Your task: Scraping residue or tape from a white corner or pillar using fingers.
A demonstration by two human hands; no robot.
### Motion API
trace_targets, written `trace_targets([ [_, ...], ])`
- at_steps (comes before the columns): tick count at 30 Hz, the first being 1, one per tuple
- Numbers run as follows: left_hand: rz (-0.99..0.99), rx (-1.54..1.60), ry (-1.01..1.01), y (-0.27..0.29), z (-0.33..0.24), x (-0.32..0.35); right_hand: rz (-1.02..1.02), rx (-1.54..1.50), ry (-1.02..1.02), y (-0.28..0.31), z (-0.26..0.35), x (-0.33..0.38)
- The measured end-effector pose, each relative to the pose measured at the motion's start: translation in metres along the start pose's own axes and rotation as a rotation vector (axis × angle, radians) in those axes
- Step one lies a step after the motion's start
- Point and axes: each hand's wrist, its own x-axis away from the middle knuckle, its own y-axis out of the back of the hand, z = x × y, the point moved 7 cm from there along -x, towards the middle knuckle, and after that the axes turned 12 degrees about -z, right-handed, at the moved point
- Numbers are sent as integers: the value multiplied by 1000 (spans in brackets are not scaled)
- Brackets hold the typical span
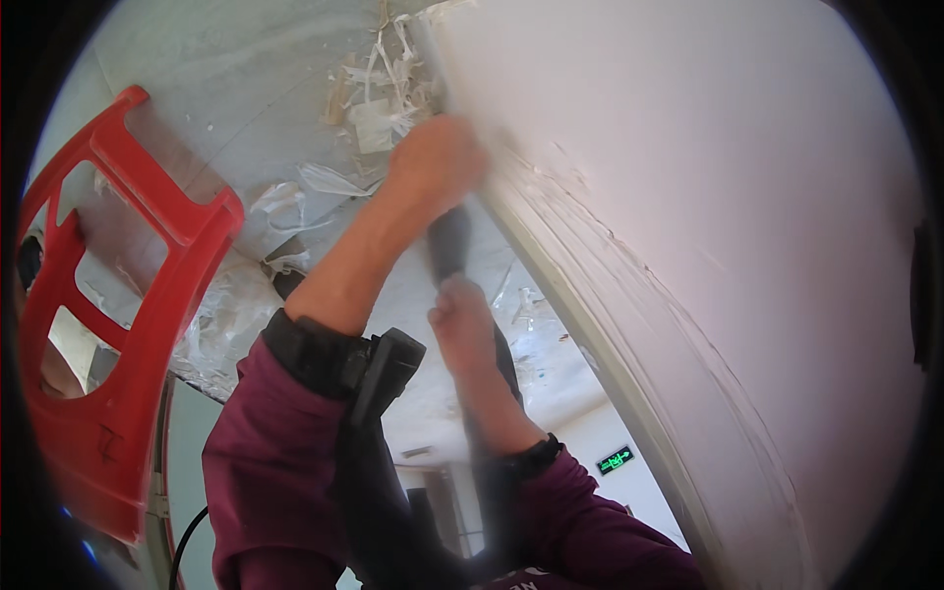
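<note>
At the edge of a large white panel, my left hand is blurred by motion and looks closed; what its fingers hold is hidden. Wrinkled clear film runs along the panel's border beside it. Nearer to me, my right hand is curled into a fist in front of my dark trouser leg. Whatever it grips, if anything, I cannot make out. A dark shoe shows between the two hands. My left wrist wears a black strap with a boxy black device.
A red plastic stool lies tipped on the left. Torn film and paper scraps heap on the grey floor by the panel's far edge, with more film behind the stool. A green lit sign shows at lower right.
</note>
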Motion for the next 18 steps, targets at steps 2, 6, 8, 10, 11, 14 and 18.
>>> trace_targets([
  [2,-23,1,11,2,0,1,-34,20,-12,11,8,2],
  [6,-80,26,-49,5,2,0,-81,60,-19,22,17,5],
  [8,6,202,43,0,12,-5,-85,67,-30,24,18,8],
  [10,76,366,126,-5,20,-5,-89,74,-50,28,17,13],
  [11,106,439,169,-7,23,-4,-69,55,-58,27,17,14],
  [14,183,714,260,-8,25,3,-25,24,-82,29,12,17],
  [18,153,586,215,-3,15,-1,-13,6,-105,31,7,16],
])
